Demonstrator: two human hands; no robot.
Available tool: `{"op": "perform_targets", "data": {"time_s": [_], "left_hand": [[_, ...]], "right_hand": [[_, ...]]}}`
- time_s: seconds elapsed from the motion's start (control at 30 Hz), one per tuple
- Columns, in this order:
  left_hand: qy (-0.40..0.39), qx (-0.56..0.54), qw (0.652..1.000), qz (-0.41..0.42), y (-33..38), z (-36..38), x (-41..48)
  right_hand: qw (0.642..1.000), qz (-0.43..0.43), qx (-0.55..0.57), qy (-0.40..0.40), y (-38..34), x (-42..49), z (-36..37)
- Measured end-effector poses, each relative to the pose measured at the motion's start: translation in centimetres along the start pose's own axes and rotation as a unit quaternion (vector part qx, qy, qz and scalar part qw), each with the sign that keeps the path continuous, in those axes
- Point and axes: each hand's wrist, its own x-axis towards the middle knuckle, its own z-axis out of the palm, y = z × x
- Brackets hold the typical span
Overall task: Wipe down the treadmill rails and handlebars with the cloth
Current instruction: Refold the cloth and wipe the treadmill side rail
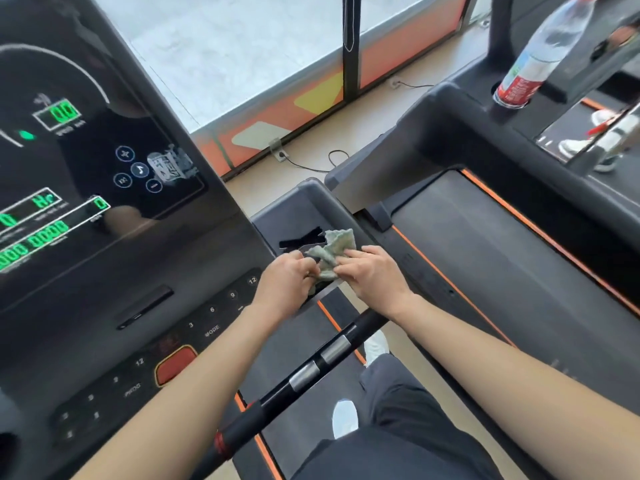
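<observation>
Both hands, left (289, 277) and right (372, 273), each grip closed, bunch the soft, light cloth (330, 252) at its edges above the treadmill (304, 206)

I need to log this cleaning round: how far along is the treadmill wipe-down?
Nothing looks visibly finished. Right now the left hand and right hand are bunching the cloth above the side tray. The handlebar lies untouched below, so it and the rails remain.

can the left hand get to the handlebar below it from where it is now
Probably yes. The left hand is gripping the cloth together with the right hand, and the black handlebar runs just beneath both forearms with nothing lying across it.
</observation>
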Motion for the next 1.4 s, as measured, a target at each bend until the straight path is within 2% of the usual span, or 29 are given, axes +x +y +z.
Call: {"op": "perform_targets", "data": {"time_s": [0.2, 0.3, 0.4, 0.47, 0.53, 0.7, 0.83, 0.9, 1.07, 1.23, 1.4], "left_hand": [[0.013, 0.022, 0.998, 0.051, 2.4, 2.0, 1.1], [0.035, 0.022, 0.996, 0.075, 3.5, 2.9, 3.3], [0.047, 0.033, 0.994, 0.097, 4.7, 3.8, 6.1], [0.043, 0.047, 0.991, 0.114, 5.5, 4.1, 8.0], [0.020, 0.069, 0.988, 0.136, 6.5, 4.0, 9.9], [-0.122, 0.167, 0.962, 0.178, 9.5, 4.1, 12.9], [-0.234, 0.206, 0.929, 0.198, 12.5, 5.5, 13.1], [-0.262, 0.214, 0.915, 0.220, 14.0, 6.2, 12.3], [-0.279, 0.215, 0.894, 0.278, 17.6, 7.1, 8.9], [-0.281, 0.195, 0.888, 0.308, 20.1, 8.3, 5.8], [-0.248, 0.187, 0.881, 0.356, 22.2, 9.4, 2.9]], "right_hand": [[0.997, 0.051, -0.019, 0.061, 1.5, -2.2, -1.0], [0.989, 0.122, 0.011, 0.087, 2.5, -3.3, -2.1], [0.960, 0.265, 0.086, 0.016, 4.3, -3.4, -3.2], [0.923, 0.350, 0.155, -0.040, 6.0, -3.1, -3.6], [0.885, 0.398, 0.222, -0.096, 7.4, -3.1, -4.1], [0.839, 0.418, 0.287, -0.196, 9.2, -5.4, -5.7], [0.817, 0.443, 0.296, -0.223, 9.2, -8.8, -6.6], [0.809, 0.458, 0.294, -0.221, 8.8, -11.1, -7.4], [0.822, 0.465, 0.251, -0.214, 6.8, -16.7, -9.9], [0.817, 0.500, 0.232, -0.167, 4.4, -21.2, -12.4], [0.824, 0.513, 0.204, -0.130, 2.7, -24.8, -13.7]]}}
